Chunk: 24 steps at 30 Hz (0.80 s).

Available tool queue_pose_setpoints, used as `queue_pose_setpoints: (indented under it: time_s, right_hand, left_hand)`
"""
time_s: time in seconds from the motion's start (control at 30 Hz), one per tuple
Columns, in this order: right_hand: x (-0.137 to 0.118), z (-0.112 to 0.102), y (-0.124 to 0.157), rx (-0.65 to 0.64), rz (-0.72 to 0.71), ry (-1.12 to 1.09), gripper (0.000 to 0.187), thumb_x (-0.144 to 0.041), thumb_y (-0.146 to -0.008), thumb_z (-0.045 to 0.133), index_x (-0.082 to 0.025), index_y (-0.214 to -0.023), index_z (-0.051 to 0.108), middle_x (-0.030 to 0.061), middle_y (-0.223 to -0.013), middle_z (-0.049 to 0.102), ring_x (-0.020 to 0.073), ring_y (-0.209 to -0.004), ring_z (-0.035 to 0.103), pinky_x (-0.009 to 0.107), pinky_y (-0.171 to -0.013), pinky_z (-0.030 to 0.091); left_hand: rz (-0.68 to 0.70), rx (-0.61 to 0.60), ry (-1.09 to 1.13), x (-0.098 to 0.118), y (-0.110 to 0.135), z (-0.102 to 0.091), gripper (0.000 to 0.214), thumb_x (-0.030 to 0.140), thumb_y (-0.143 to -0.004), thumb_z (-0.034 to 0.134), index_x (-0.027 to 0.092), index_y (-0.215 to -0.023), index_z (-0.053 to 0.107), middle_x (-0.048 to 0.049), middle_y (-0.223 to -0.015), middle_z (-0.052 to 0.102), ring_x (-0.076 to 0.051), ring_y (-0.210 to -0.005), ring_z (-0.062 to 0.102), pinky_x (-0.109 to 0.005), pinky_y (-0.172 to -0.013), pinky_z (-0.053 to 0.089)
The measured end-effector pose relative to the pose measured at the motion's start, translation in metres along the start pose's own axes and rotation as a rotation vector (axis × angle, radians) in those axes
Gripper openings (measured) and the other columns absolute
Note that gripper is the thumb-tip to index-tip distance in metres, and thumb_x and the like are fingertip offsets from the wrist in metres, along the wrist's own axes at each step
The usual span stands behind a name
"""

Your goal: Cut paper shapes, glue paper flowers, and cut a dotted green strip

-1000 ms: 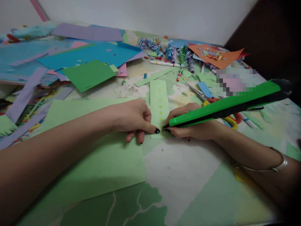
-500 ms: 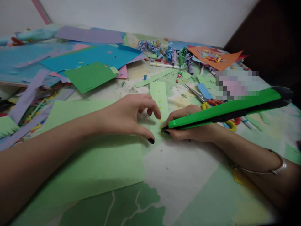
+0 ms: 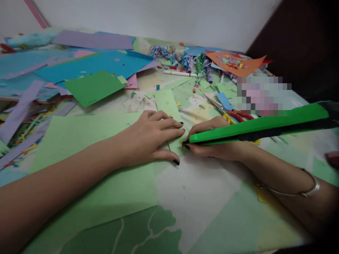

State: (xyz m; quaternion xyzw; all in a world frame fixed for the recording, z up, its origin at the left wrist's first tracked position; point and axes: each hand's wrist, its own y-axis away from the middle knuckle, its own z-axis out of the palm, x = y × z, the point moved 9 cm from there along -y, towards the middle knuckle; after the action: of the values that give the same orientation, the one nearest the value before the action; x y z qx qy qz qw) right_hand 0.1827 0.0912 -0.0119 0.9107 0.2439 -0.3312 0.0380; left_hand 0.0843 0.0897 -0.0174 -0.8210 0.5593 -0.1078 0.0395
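My left hand point(image 3: 152, 135) lies flat with fingers stretched out on a narrow light green paper strip point(image 3: 165, 102), pressing its near end to the table. My right hand point(image 3: 214, 143) is closed round a long bright green tool point(image 3: 259, 125) with a black tip, held low like a pen; its tip rests at the strip's near right edge, close to my left fingertips. A large light green paper sheet point(image 3: 87, 141) lies under my left forearm.
Coloured paper sheets, blue point(image 3: 92, 63), dark green point(image 3: 91, 88) and purple point(image 3: 92, 38), cover the left and back. Curled paper bits point(image 3: 182, 60), a white marker point(image 3: 180, 73), an orange sheet point(image 3: 235, 62) and scissors point(image 3: 225, 109) lie behind my hands. A patterned table cover point(image 3: 201, 197) shows in front.
My left hand has gone from pinching the strip's near corner, through a lift, to lying flat on it. The strip has turned slightly leftward. My right hand and the tool barely moved.
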Motion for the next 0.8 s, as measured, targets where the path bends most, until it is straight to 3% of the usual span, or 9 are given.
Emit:
queue_pose_setpoints:
  time_s: [0.13, 0.33, 0.8]
  right_hand:
    - [0.0009, -0.0005, 0.0005, 0.009, -0.015, 0.037, 0.009, -0.02, -0.072, 0.06, -0.015, -0.067, 0.065, -0.0041, -0.051, 0.051, 0.0079, -0.05, 0.042, 0.021, -0.047, 0.032]
    - [-0.0059, -0.0003, -0.0012, 0.015, -0.064, 0.084, 0.014, -0.019, -0.073, 0.057, -0.016, -0.059, 0.058, -0.0042, -0.051, 0.048, 0.0076, -0.051, 0.04, 0.022, -0.052, 0.032]
    - [-0.0039, 0.0004, 0.0003, 0.024, -0.042, 0.074, 0.014, -0.02, -0.071, 0.055, -0.017, -0.057, 0.056, -0.0047, -0.049, 0.046, 0.0072, -0.05, 0.038, 0.022, -0.051, 0.03]
  left_hand:
    - [-0.04, 0.019, 0.007, 0.0013, 0.0, -0.0029, 0.063, 0.067, -0.081, 0.051, 0.024, -0.127, 0.055, -0.0112, -0.125, 0.058, -0.031, -0.109, 0.049, -0.047, -0.095, 0.033]
    - [-0.041, -0.001, 0.022, -0.0021, 0.0003, -0.0025, 0.042, 0.051, -0.091, 0.045, 0.028, -0.125, 0.057, -0.0083, -0.123, 0.058, -0.029, -0.108, 0.048, -0.047, -0.094, 0.033]
    - [-0.058, -0.006, -0.01, -0.0047, -0.0001, -0.0011, 0.041, 0.054, -0.089, 0.047, 0.029, -0.12, 0.058, -0.0068, -0.12, 0.058, -0.028, -0.106, 0.048, -0.043, -0.089, 0.032]
